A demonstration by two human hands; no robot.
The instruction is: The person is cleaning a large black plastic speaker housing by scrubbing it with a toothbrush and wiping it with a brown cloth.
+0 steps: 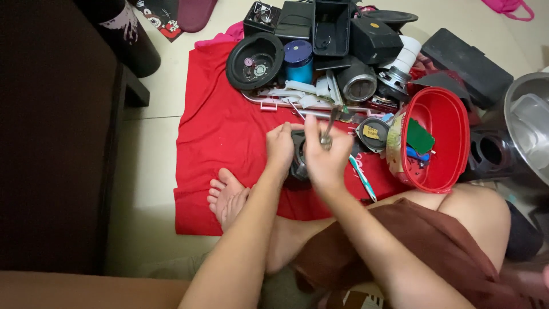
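Seated on the floor over a red cloth [229, 131], bare foot [227, 197] resting near the cloth's lower edge. Left hand [280, 150] wrapped around the left side of a small dark round part [299, 163], apparently a speaker unit, held upright just above the cloth's middle; fingers closed on its rim, thumb on top. Right hand [327, 157] closed around a slim metal tool [330, 127], probably a screwdriver or pliers, gripped in the fist directly to the right of the part and touching it. Tool's long axis running up and slightly right from the fist, toward the cloth's far edge, its working end hidden behind the hand, so contact with the part impossible to confirm. Both hands pressed together around the part, the left nearer its body, the right above and beside it.

Along the cloth's far edge: a black speaker basket [255, 60], a blue cylinder [298, 62], black plastic housings [331, 26], white plastic fragments [303, 94]. Just right of the hands, a teal-handled tool [362, 178] lying diagonally on the cloth, and a small round dark part with a yellow patch [373, 133]. At the cloth's right edge, a red oval tub [452, 114] holding a green piece and small parts. Farther right, a steel bowl [529, 123] on the floor.
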